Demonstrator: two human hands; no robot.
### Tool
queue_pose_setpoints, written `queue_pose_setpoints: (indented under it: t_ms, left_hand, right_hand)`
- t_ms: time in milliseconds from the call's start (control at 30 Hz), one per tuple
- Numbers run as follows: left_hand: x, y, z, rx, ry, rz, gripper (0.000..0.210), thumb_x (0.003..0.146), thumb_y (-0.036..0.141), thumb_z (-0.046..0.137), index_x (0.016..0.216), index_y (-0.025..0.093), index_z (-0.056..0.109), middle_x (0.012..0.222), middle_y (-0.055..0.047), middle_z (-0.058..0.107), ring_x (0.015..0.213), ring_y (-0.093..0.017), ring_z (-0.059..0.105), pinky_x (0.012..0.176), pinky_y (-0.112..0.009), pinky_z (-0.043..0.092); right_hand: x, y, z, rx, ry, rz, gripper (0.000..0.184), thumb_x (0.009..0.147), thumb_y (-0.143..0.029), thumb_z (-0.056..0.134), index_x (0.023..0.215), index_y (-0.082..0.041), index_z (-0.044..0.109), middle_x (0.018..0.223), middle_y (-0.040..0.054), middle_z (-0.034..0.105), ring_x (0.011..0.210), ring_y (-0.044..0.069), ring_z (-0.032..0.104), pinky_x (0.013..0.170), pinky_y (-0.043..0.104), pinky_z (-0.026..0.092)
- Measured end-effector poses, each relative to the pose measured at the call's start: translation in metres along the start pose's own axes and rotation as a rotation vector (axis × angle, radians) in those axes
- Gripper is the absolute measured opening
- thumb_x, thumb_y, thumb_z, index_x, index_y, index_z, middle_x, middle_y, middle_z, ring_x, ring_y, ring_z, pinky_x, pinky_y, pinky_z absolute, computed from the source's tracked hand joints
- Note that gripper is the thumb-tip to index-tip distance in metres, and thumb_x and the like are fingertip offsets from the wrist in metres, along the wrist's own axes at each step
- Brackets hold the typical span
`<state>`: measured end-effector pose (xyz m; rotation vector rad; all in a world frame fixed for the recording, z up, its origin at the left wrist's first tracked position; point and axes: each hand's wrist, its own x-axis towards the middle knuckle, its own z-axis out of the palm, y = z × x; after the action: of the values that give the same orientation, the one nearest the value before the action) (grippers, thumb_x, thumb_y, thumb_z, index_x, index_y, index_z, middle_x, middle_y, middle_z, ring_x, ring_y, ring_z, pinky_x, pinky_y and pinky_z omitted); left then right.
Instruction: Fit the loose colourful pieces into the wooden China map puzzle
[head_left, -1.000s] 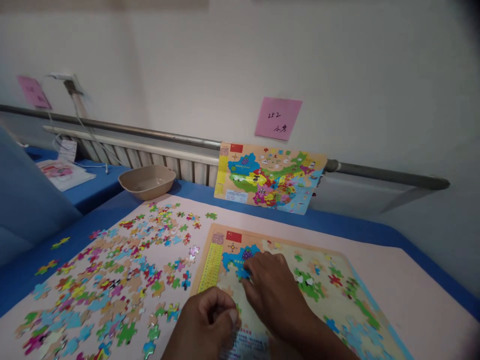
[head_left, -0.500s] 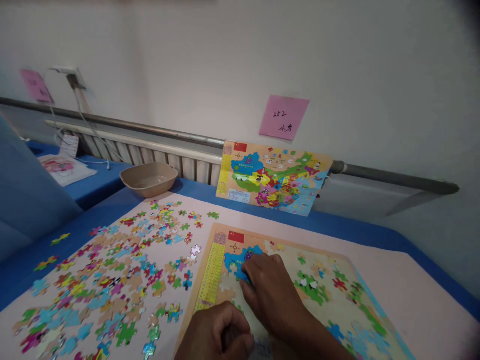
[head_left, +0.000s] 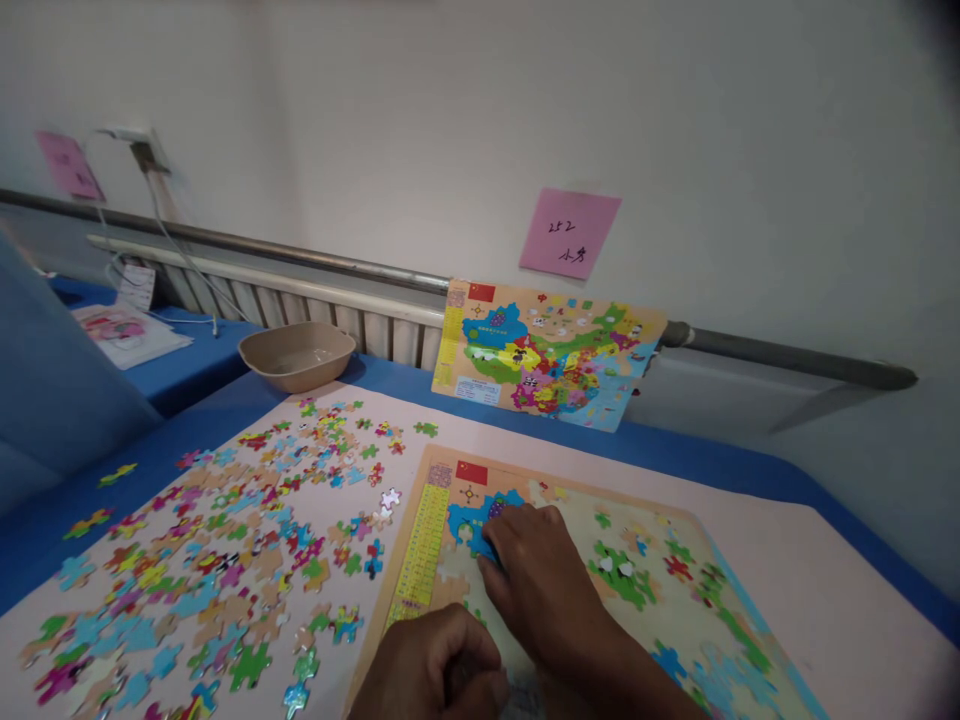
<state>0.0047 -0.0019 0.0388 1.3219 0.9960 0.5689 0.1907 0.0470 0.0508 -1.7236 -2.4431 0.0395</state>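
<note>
Over the upper left of the puzzle board, the person's right hand keeps its bent fingers close together at the blue patch, with a bit of blue showing by thumb and forefinger; whether they pinch a piece or only press on one cannot be told. Nearer the wearer, the left hand is curled over the board's lower left, fingers folded inward, anything between them hidden.

A sideways push from the right fingertips could shift or lift the blue patch, since little seems to brace it on its right. The right forearm crosses above the lower part of the board; let it sag, and it might drag the light blue pieces or knock the green cluster askew. A careless swing of the left hand outward could scatter the loose pieces, which crowd close to the board's left border.

Wider room for moving lies to the right, over the pink sheet. Behind the board only a narrow strip separates it from the upright map. On the far left, a yellow-green piece rests past the sheet's edge, so seems likelier to be lost
</note>
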Motion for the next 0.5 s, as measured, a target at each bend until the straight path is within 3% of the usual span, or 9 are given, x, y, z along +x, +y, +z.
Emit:
queue_pose_setpoints:
  t_ms: [367, 500]
  left_hand:
    - [0.004, -0.011, 0.001, 0.057, 0.021, -0.006, 0.020, 0.081, 0.034, 0.061, 0.087, 0.017, 0.070, 0.069, 0.002, 0.058, 0.063, -0.012, 0.046, 0.059, -0.026, 0.031]
    - [0.002, -0.014, 0.001, 0.163, 0.044, 0.063, 0.017, 0.083, 0.031, 0.060, 0.088, 0.018, 0.070, 0.072, 0.001, 0.062, 0.066, -0.013, 0.052, 0.060, -0.025, 0.034]
  right_hand:
    - [-0.007, 0.009, -0.009, 0.030, 0.019, 0.018, 0.013, 0.093, -0.012, 0.071, 0.103, -0.020, 0.068, 0.106, 0.0067, 0.068, 0.100, 0.029, 0.056, 0.090, 0.042, 0.031]
    - [-0.018, 0.014, -0.013, 0.026, 0.018, 0.022, 0.019, 0.094, -0.009, 0.065, 0.107, -0.022, 0.070, 0.105, 0.0069, 0.067, 0.097, 0.028, 0.054, 0.086, 0.041, 0.031]
